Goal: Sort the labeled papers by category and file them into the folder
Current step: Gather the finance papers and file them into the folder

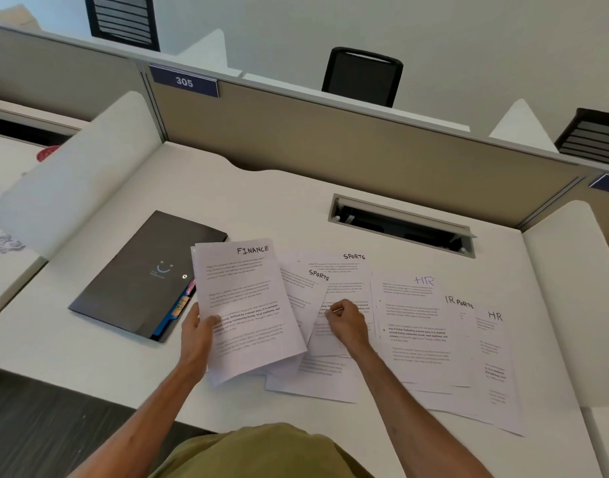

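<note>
Several labeled papers fan across the white tabletop right of the closed dark folder, headings exposed for sorting. Left hand grips the raised FINANCE stack; right hand pinches a SPORTS sheet, probably separating it.

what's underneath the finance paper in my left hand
The FINANCE paper tops a small stack gripped by the left hand; more sheet edges peek out below. Its right edge overlaps a SPORTS sheet. The labels of the sheets beneath are covered.
</note>
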{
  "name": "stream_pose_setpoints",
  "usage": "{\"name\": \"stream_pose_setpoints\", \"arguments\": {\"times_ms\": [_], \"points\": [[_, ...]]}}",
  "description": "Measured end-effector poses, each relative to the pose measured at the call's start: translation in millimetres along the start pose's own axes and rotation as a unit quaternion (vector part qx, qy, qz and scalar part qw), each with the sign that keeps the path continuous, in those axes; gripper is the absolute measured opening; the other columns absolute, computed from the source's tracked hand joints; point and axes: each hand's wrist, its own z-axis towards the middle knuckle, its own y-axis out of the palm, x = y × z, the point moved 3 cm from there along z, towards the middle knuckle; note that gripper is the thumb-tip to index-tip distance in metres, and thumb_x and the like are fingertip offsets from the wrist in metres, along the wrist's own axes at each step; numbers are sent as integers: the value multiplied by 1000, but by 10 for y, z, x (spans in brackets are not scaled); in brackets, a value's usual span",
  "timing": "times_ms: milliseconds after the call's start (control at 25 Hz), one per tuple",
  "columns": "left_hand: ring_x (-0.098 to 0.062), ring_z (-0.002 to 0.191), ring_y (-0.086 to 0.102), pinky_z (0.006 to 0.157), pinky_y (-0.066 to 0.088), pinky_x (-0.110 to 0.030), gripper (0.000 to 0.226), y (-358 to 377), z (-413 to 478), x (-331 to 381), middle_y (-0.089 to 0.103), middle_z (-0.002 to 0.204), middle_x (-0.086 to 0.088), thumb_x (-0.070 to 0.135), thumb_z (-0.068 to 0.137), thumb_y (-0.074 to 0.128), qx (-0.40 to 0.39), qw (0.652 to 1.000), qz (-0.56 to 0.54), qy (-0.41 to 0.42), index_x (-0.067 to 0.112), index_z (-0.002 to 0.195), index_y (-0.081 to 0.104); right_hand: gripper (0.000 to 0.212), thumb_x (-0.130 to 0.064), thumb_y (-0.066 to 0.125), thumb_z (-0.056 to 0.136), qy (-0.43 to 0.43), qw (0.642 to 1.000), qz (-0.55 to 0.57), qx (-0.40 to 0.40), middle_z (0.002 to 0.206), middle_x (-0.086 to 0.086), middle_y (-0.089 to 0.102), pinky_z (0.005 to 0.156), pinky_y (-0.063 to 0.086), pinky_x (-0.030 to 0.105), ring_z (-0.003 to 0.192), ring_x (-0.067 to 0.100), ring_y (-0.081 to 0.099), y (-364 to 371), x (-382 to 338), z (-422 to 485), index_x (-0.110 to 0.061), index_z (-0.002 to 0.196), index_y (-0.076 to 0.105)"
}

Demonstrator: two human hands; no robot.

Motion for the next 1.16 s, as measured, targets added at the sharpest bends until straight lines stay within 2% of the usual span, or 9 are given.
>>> {"name": "stream_pose_setpoints", "arguments": {"times_ms": [80, 200, 320, 440, 520, 680, 840, 1040, 1160], "points": [[-26, 97, 69, 77, 52, -42, 43, -63, 16, -3, 71, 115, 5, -2, 99, 55, 12, 1000, -10, -4, 26, 130, 59, 52, -56, 72, 89, -19, 997, -73, 8, 113, -5, 63, 79, 53, 37, 103, 23, 67, 51, -68, -4, -20, 122, 57], [-28, 99, 69, 82, 54, -49, 46, -118, 15, 4, 70, 115, 7, 0, 99, 56, 11, 1000, -12, -7, 33, 130, 58, 102, -85, 68, 70, -43, 986, -162, 11, 133, 4, 47, 76, 45, 38, 121, 29, 58, 229, -220, -22, -15, 140, 42], [-27, 99, 69, 78, 53, -44, 48, -163, 43, 17, 70, 118, 4, 1, 99, 56, 16, 1000, -8, -10, 30, 137, 58, 115, -90, 70, 62, -58, 968, -242, 39, 136, 8, 41, 77, 55, 46, 123, 30, 51, 405, -235, -37, -13, 141, 38], [-27, 99, 69, 74, 50, -39, 48, -203, 75, 33, 70, 117, 3, 0, 100, 55, 24, 1000, -5, -10, 26, 140, 59, 103, -86, 68, 70, -98, 944, -304, 84, 133, 8, 43, 77, 57, 48, 119, 28, 50, 547, -179, -98, -14, 140, 43], [-24, 96, 68, 72, 50, -38, 46, -216, 80, 37, 70, 114, 4, 0, 100, 55, 27, 999, -6, -17, 24, 140, 60, 87, -75, 72, 78, -102, 949, -288, 85, 132, 7, 42, 80, 57, 49, 119, 27, 50, 579, -177, -119, -18, 139, 45], [-26, 96, 69, 71, 50, -38, 47, -196, 83, 59, 69, 113, 9, 2, 101, 56, 19, 1000, -1, -18, 31, 139, 58, 62, -48, 81, 84, -73, 974, -202, 68, 128, 4, 44, 83, 55, 47, 115, 25, 52, 536, -204, -73, -24, 130, 47], [-24, 93, 69, 68, 50, -35, 42, -169, 81, 122, 70, 112, 10, 1, 101, 56, 13, 1000, 2, -9, 30, 132, 59, 28, -18, 71, 85, -7, 998, -30, 50, 100, -4, 68, 77, 58, 38, 91, 24, 68, 237, -146, 0, -24, 106, 53], [-26, 98, 70, 75, 54, -40, 44, -68, 105, 97, 71, 122, 0, -1, 98, 55, -5, 1000, 1, -6, 22, 135, 61, 20, -10, 63, 85, 52, 988, 7, 145, 92, -2, 72, 76, 51, 34, 85, 27, 67, -667, 159, 81, -22, 101, 65], [-29, 100, 71, 79, 56, -44, 41, 54, 63, 21, 73, 123, -2, 0, 97, 55, -23, 1000, 9, -9, 21, 132, 62, 19, -10, 61, 83, 93, 976, 2, 197, 86, -1, 69, 80, 53, 38, 86, 30, 66, -1128, 499, 106, -19, 98, 66]]}}
